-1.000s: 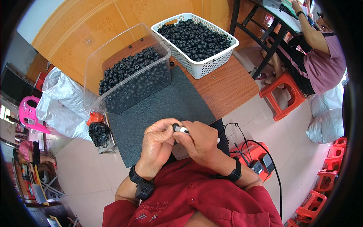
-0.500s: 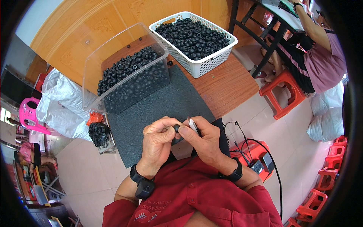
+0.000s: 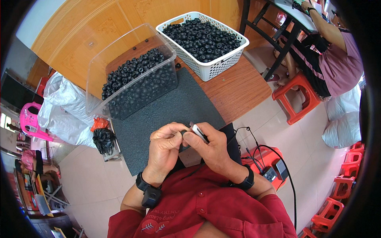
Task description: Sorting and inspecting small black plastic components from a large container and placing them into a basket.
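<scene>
My left hand point(image 3: 164, 146) pinches a small round black rubber-like piece point(image 3: 183, 132) between thumb and fingers, mostly covered by the fingertips. Close against it, my right hand point(image 3: 212, 147) grips a small white-handled knife point(image 3: 197, 130), its short blade pointing up and left by the piece. The right thumb lies at the black piece. Both hands are over the near edge of a dark textured mat point(image 3: 158, 113). Beyond them, a clear plastic bin point(image 3: 175, 56) tilts toward me, holding a heap of similar black pieces. A white perforated basket point(image 3: 208, 73) on the right is full of hollow black pieces.
The brown wooden table point(image 3: 242, 93) stands against a wood-panelled wall. White sacks point(image 3: 65, 107) and a black plastic bag point(image 3: 104, 141) are at left. On the right, a red stool point(image 3: 282, 152) bears cables and adapters; another person sits on a red stool point(image 3: 295, 99).
My right hand has shifted slightly left, and the knife has turned so more of its white handle shows. The black piece is now more covered by my fingers.
</scene>
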`<state>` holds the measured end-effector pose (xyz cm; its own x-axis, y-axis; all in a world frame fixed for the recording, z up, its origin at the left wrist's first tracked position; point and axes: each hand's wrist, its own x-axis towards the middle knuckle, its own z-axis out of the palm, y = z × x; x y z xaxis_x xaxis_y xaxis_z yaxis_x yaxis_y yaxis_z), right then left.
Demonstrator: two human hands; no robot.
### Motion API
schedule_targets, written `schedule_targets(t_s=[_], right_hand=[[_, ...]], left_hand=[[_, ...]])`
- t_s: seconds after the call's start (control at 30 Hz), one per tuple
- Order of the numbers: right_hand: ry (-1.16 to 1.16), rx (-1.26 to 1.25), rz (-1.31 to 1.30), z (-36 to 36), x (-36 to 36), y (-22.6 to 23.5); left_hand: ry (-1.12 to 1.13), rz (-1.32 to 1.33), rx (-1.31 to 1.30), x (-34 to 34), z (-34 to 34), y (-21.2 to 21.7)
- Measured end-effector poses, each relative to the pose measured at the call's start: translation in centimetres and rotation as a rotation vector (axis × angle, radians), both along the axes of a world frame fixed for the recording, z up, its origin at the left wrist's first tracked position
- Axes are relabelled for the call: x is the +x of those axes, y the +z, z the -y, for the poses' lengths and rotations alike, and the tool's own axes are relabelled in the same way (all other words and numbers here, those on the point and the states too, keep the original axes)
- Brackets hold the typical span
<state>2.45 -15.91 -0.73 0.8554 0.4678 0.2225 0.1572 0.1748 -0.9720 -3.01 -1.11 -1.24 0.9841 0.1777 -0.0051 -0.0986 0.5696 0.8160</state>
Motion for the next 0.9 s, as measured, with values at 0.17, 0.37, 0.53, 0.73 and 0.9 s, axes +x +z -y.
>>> schedule_targets(t_s=[0.17, 0.37, 0.53, 0.73, 0.9], right_hand=[[0.014, 0.03, -0.046, 0.1, 0.0, -0.3], [0.022, 0.002, -0.043, 0.4, 0.1, -0.1], [0.014, -0.033, -0.012, 0.4, 0.1, 0.2], [-0.099, -0.069, 0.329, -0.2, 0.3, -1.0], [-0.178, -0.222, 0.541, -0.1, 0.5, -0.6]], left_hand=[[-0.054, 0.041, 0.021, 0.0, -0.4, -0.7], [-0.05, 0.019, 0.005, 0.2, 0.1, -0.2], [-0.054, -0.006, -0.034, 0.1, -0.4, -0.4], [-0.025, -0.053, -0.046, 0.2, -0.5, 0.2], [-0.01, -0.063, -0.026, 0.1, -0.6, 0.1]])
